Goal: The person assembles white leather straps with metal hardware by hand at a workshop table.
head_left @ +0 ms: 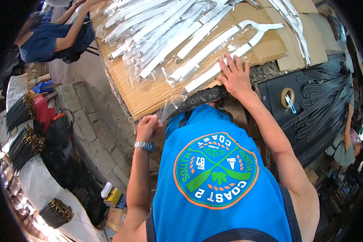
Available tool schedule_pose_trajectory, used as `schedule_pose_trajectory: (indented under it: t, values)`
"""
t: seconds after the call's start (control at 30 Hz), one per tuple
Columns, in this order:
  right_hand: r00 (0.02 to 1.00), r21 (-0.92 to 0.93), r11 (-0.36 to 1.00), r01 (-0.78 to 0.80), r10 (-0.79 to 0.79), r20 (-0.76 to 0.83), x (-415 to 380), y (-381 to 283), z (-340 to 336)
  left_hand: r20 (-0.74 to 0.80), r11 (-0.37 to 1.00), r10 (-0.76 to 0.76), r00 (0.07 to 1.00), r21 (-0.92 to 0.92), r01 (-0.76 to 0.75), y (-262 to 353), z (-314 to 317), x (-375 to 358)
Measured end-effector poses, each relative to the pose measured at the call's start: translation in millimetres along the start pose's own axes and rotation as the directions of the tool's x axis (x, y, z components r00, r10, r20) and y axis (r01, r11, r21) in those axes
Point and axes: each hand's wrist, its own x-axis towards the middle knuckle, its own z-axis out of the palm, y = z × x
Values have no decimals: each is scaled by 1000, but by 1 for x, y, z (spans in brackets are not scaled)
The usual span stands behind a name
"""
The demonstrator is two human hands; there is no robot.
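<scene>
A long white belt-like strap (207,77) lies at the near edge of the cardboard-covered table, with a clear plastic sleeve (169,109) reaching from its lower end. The fingers of my left hand (149,126) are pinched on the loose end of that sleeve, just off the table's corner. My right hand (235,78) rests with fingers spread on the strap's upper part, pressing it to the cardboard. Beyond it, the strap bends round into another white length (213,50). A pile of white straps (165,28) in clear plastic covers the table behind.
Right of the cardboard (129,94), a black surface holds a tape roll (286,98), a light-blue cutter (291,105) and many black straps (322,97). Other people (52,42) are at the upper left and far right. Bundles of black straps (57,213) lie at left.
</scene>
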Motion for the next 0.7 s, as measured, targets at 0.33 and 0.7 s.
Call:
schedule_pose_trajectory:
  t: [0.33,0.7]
  values:
    - [977,837,546,-21,-168,134,2,-99,-86,101,944,272,957,163,-286,62,77,-55]
    - [933,898,254,-359,102,344,14,-87,-37,391,932,165,906,239,-273,112,121,6]
